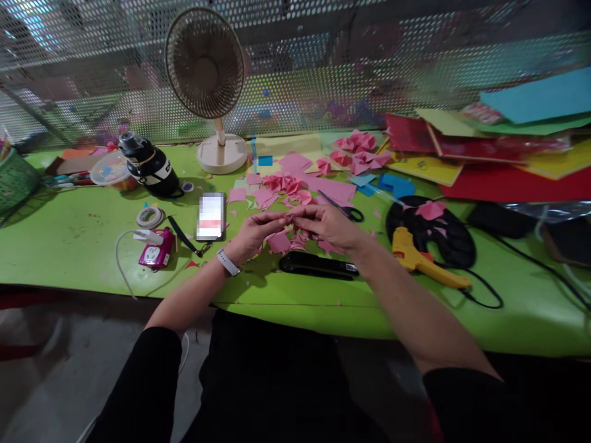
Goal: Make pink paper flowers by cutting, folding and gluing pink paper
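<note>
Left hand and right hand meet over the middle of the green counter, fingertips pinched together on a small pink paper piece. Both hands grasp it, held just above the counter; its exact shape is hidden by the fingers. Two-handed pinch suits fine folding or creasing, by my reading. The left wrist wears a white band.

Directly under and beyond the hands lies a heap of pink scraps and folded pink pieces, close enough to pick from without reaching. A second cluster of folded pieces sits farther back, apart from the scraps.

Black stapler lies flat just in front of the hands, near the counter edge. Scissors rest just right of the right hand. Yellow glue gun lies to the right, its nose on a dark mat, probably to keep drips off the counter.

Left side: phone, tape roll, pink power strip, black bottle. Fan stands at the back against the perforated screen. Coloured paper sheets are stacked far right, well clear of the working spot.
</note>
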The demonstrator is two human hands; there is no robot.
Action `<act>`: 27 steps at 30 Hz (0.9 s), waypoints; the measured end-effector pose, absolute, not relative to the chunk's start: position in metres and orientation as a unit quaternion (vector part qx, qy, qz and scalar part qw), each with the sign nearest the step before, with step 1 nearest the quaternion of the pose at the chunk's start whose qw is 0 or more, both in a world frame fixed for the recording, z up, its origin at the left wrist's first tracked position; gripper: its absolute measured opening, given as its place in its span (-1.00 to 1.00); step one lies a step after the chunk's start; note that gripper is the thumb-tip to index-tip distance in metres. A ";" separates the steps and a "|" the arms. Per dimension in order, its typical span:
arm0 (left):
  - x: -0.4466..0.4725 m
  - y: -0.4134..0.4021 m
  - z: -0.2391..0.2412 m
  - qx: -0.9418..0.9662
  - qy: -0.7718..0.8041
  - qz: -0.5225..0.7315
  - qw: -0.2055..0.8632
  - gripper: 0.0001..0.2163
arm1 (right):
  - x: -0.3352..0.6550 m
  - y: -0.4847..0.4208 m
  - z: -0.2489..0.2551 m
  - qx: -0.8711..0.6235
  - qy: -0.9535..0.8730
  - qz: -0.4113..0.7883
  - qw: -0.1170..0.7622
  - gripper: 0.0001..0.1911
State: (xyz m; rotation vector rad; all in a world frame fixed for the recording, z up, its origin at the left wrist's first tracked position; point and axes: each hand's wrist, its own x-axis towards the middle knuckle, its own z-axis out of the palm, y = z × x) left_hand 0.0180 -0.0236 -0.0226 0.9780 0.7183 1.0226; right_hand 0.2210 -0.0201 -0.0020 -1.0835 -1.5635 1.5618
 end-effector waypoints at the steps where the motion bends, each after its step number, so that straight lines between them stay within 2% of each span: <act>1: 0.019 -0.024 -0.022 0.439 0.320 0.465 0.699 -0.74 | 0.221 -0.020 -0.003 -0.412 -0.599 0.599 0.334 -0.60; 11: 0.023 -0.029 -0.012 0.449 0.316 0.497 0.672 -0.75 | 0.218 -0.024 -0.003 -0.390 -0.630 0.575 0.348 -0.62; 20: 0.021 -0.027 -0.018 0.505 0.348 0.541 0.575 -0.76 | 0.218 -0.023 -0.007 -0.403 -0.639 0.547 0.360 -0.63; 27: 0.023 -0.031 -0.016 0.511 0.335 0.558 0.562 -0.81 | 0.216 -0.022 -0.010 -0.394 -0.627 0.554 0.380 -0.63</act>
